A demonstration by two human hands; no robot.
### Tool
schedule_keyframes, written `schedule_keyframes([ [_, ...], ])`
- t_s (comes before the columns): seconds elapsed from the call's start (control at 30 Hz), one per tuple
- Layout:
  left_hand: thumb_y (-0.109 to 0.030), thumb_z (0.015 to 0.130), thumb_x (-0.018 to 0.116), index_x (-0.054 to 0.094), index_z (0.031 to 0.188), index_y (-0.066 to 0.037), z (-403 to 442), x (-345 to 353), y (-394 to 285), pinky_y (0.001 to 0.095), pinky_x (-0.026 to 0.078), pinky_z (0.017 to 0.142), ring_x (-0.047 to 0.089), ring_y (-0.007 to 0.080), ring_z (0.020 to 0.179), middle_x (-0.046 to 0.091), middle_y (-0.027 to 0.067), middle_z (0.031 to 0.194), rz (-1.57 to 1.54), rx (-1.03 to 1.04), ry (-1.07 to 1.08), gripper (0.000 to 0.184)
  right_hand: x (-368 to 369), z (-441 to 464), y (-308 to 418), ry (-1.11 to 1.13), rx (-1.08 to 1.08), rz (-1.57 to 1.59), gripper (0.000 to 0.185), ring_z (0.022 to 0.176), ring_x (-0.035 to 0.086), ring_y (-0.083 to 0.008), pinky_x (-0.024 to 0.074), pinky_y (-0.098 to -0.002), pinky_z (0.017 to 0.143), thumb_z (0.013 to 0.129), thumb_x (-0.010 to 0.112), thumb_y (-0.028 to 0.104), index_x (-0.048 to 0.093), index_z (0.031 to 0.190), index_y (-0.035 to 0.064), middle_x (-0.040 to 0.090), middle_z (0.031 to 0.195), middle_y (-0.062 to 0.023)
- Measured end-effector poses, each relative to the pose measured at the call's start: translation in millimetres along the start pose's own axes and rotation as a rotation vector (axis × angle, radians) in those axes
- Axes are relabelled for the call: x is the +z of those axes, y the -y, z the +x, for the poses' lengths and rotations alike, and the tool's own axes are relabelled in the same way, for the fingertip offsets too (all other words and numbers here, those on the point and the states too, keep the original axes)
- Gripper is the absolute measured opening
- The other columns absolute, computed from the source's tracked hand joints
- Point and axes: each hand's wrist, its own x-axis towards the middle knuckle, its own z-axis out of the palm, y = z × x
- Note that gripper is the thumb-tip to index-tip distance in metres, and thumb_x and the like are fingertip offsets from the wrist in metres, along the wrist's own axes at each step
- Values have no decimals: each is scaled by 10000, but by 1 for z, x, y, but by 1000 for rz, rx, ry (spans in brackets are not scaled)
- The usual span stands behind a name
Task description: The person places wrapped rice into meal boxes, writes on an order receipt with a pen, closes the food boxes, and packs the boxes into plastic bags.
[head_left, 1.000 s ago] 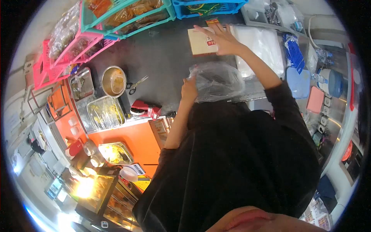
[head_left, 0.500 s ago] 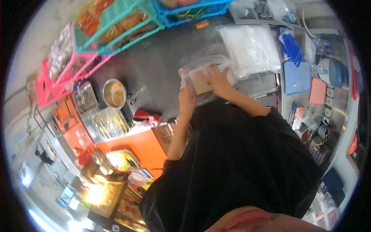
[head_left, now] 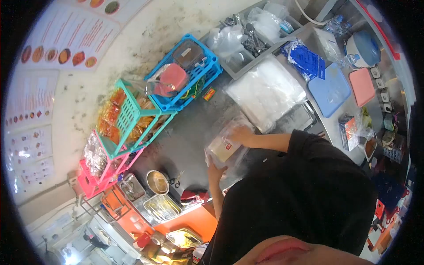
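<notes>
A clear plastic bag (head_left: 244, 122) lies around a pale rectangular packet (head_left: 219, 151) with a small red label on top. At the bag's near left end, my left hand (head_left: 216, 171) grips the plastic, its thumb out to the side and its other fingers partly hidden under the bag. My right hand (head_left: 242, 135) is closed over the far right end of the packet, with the thin film bunched about it. Whether those fingers are inside the bag or outside it, I cannot tell. Just beyond lies a stack of clear plastic bags (head_left: 269, 95).
On the dark counter (head_left: 187, 143) are a steel bowl (head_left: 157, 182), scissors (head_left: 178, 179) and a film-covered tray (head_left: 161, 207). Blue (head_left: 185, 104) and green baskets (head_left: 128, 117) line the wall. A grey cutlery bin (head_left: 238, 66) and a blue lid (head_left: 329, 90) are farther right.
My view has turned, bringing the wall posters into sight. The packet now lies more slanted, with its red label showing. My right hand has shifted along its far end.
</notes>
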Motion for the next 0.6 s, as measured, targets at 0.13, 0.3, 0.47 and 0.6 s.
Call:
schedule_keyframes([
  [0.13, -244, 614, 831, 367, 1407, -36, 1, -67, 3, 368, 436, 961, 540, 352, 1174, 501, 250, 1321, 126, -231, 371, 942, -115, 37, -21, 618, -160, 7, 534, 976, 642, -286, 530, -383, 787, 806, 548, 89, 495, 1334, 142, 645, 1079, -166],
  [0.3, -95, 757, 672, 668, 1093, -62, -23, -144, -132, 382, 444, 906, 585, 316, 1028, 575, 209, 1126, 676, -281, -201, 338, -324, 67, -73, 863, -66, 1193, 225, 780, 675, -243, 517, -382, 742, 860, 523, 135, 628, 1032, 35, 690, 872, -129],
  [0.47, -56, 814, 617, 610, 1113, -62, 81, -71, -327, 409, 436, 908, 536, 351, 1071, 562, 184, 1116, 268, 573, -483, 300, -233, 62, -253, -655, 622, 207, 167, 853, 589, -358, 474, -474, 706, 768, 616, 130, 599, 924, 74, 601, 868, -127],
  [0.6, -50, 770, 662, 508, 1121, 4, 221, 36, -370, 422, 432, 936, 494, 375, 1115, 496, 218, 1169, 294, 707, -372, 387, -195, 58, -297, -712, 616, -104, 254, 909, 555, -357, 467, -463, 731, 765, 623, 102, 551, 1006, 68, 540, 956, -123],
])
